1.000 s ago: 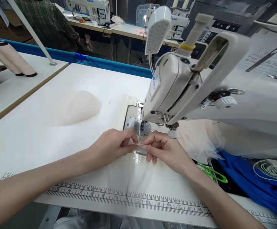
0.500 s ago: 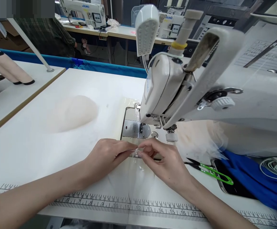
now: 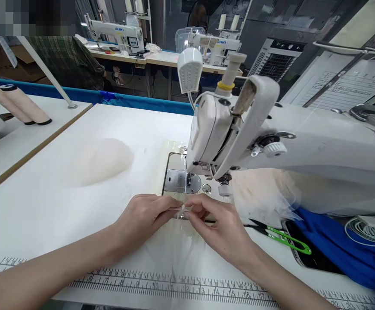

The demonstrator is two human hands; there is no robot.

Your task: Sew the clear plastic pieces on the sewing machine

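My left hand (image 3: 147, 215) pinches the edge of a thin, sheer white fabric (image 3: 183, 208) between thumb and fingers. Opposite it, my right hand (image 3: 218, 221) is closed on the same fabric, thumb and fingertip together. Both sets of fingertips almost meet, just in front of the needle plate (image 3: 176, 181) of a white sewing machine (image 3: 213, 129). The fabric is so see-through that its full outline cannot be told. On the tabletop to the left lies a pale, sheer, rounded piece of fabric (image 3: 110, 159).
Green-handled thread snips (image 3: 289, 242) lie on a phone (image 3: 316, 260) at the right, beside blue cloth (image 3: 339, 254). Peach tulle (image 3: 264, 191) is bunched under the machine arm. A printed ruler (image 3: 171, 286) runs along the front edge. Another person (image 3: 66, 60) is at the far left.
The camera view has tilted up slightly, so the machine appears lower and smaller. My hands keep nearly the same pinch on the fabric, fingertips slightly closer to the left.
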